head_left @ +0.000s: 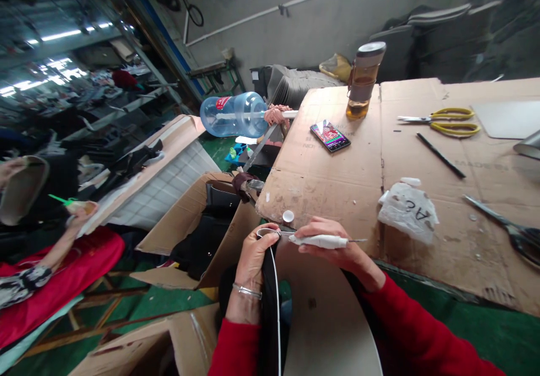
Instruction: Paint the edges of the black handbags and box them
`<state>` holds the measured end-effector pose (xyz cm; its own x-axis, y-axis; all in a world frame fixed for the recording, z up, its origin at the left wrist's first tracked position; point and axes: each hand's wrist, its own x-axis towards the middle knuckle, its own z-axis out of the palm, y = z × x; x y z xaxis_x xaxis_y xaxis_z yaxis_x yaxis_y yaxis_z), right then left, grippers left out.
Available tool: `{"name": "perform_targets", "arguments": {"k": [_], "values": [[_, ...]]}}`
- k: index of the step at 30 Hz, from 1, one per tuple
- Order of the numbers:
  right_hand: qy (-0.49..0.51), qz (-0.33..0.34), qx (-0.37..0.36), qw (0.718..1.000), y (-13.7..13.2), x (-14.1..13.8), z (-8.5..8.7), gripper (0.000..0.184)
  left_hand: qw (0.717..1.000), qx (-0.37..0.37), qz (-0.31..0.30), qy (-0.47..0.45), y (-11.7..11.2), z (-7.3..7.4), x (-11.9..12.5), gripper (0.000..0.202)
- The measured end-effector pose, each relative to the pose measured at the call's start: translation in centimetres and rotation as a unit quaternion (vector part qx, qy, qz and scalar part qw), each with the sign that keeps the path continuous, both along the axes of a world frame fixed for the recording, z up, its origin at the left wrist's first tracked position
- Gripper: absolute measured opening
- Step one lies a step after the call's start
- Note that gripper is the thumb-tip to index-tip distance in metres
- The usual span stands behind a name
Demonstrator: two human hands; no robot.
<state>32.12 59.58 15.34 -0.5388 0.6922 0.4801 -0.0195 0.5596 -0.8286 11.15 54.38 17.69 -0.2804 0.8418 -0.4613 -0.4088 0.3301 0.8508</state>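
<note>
My left hand (pixel 253 260) is closed around the top edge of a black piece with a white trim line (pixel 274 286), held upright in my lap. My right hand (pixel 337 246) is closed on a white-handled tool (pixel 323 241) whose thin metal tip points left at the piece's top edge. A pale curved sheet (pixel 329 319) lies under both hands. Both hands sit just in front of the near edge of a cardboard-covered table (pixel 329 179). A silver bracelet circles my left wrist.
On the table lie a phone (pixel 330 136), a bottle of amber liquid (pixel 363 80), yellow scissors (pixel 447 121), a black rod (pixel 441 155), a marked white bag (pixel 407 210) and metal shears (pixel 506 227). Open cartons (pixel 206 224) stand left. Another person in red (pixel 63 263) works at far left.
</note>
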Motion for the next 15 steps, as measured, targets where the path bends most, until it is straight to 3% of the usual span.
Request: {"name": "perform_targets", "arguments": {"k": [2,5,10,15], "values": [[-0.028,0.040,0.051,0.998,0.08,-0.04,0.14,0.020,1.000,-0.002,0.012,-0.011,-0.17,-0.14,-0.35,0.034],[-0.045,0.075,0.070,0.994,0.07,-0.08,0.35,0.022,1.000,0.001,0.014,-0.014,-0.51,-0.16,-0.81,0.035],[-0.057,0.080,0.059,0.993,-0.08,-0.02,0.19,0.024,1.000,0.005,0.007,0.005,-0.88,-0.17,-1.16,0.035],[-0.074,0.091,0.122,0.986,0.11,-0.16,-0.36,0.027,0.999,0.029,0.020,0.023,-0.98,-0.29,-0.96,0.031]]}}
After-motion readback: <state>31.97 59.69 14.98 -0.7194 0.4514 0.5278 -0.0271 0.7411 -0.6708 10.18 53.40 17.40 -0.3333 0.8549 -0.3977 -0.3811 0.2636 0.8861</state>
